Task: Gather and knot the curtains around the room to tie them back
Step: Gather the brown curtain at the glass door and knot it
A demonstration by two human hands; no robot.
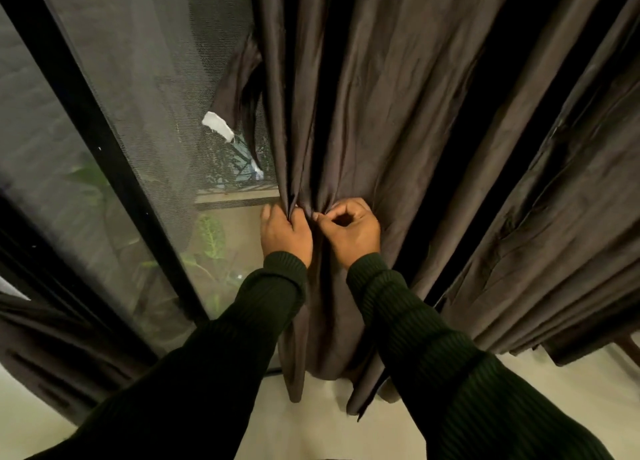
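While the dark brown pleated fabric curtain point(363, 113) is hanging just beside the black-framed mesh-screened window point(114, 147), the left hand point(284, 231) is gripping the curtain's window-side edge folds — fingers curled round them. The right hand point(349, 229) is pinching an adjacent pleat — thumb and fingertips closed on cloth. Both dark green ribbed sleeves point(398, 296) are reaching toward the curtain.

Two hands, left point(285, 232) and right point(349, 231), two curtains, main point(398, 113) and lower-left point(52, 348), one white tag point(218, 125)
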